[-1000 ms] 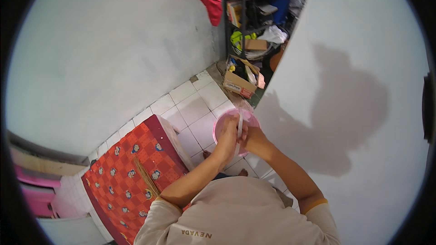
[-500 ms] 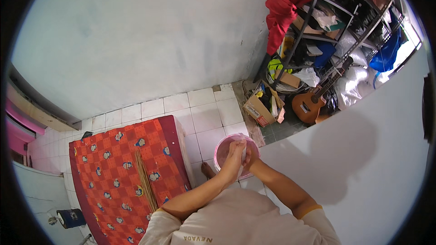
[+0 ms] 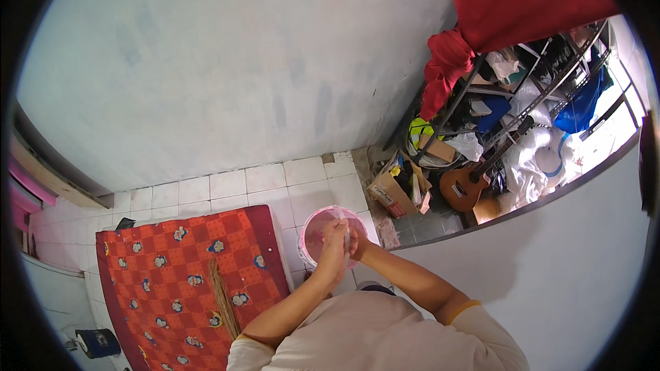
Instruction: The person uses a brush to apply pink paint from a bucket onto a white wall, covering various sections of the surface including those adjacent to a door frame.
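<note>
Both my hands meet over the pink bucket (image 3: 317, 235) on the tiled floor (image 3: 261, 182), left hand (image 3: 333, 251) and right hand (image 3: 355, 239) pressed together around something small I cannot make out, beside the red patterned mat (image 3: 172, 268).

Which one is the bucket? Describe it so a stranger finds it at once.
Start at the red patterned mat on the white tiled floor. Just off its right edge stands the pink bucket, round and open-topped, directly under both hands, left hand, right hand.
</note>
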The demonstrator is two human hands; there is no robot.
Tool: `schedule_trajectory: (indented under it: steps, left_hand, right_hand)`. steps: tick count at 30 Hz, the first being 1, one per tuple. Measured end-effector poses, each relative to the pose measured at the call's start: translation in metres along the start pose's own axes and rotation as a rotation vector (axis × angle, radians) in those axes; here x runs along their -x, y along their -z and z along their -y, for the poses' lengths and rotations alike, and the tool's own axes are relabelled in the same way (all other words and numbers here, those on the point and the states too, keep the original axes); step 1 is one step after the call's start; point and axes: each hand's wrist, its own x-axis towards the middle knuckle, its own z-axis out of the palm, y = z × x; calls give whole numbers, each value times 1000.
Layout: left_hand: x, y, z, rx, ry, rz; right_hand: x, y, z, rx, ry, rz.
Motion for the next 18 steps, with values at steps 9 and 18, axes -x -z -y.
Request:
schedule_trajectory:
  steps: [9,18]
  left_hand:
    - [-44,39,-30,46,-79,-117]
    - [-118,30,-54,-28,-169,-172]
  right_hand:
    - [27,-62,103,940,295,-93]
    - [-27,-6,127,397,63,-154]
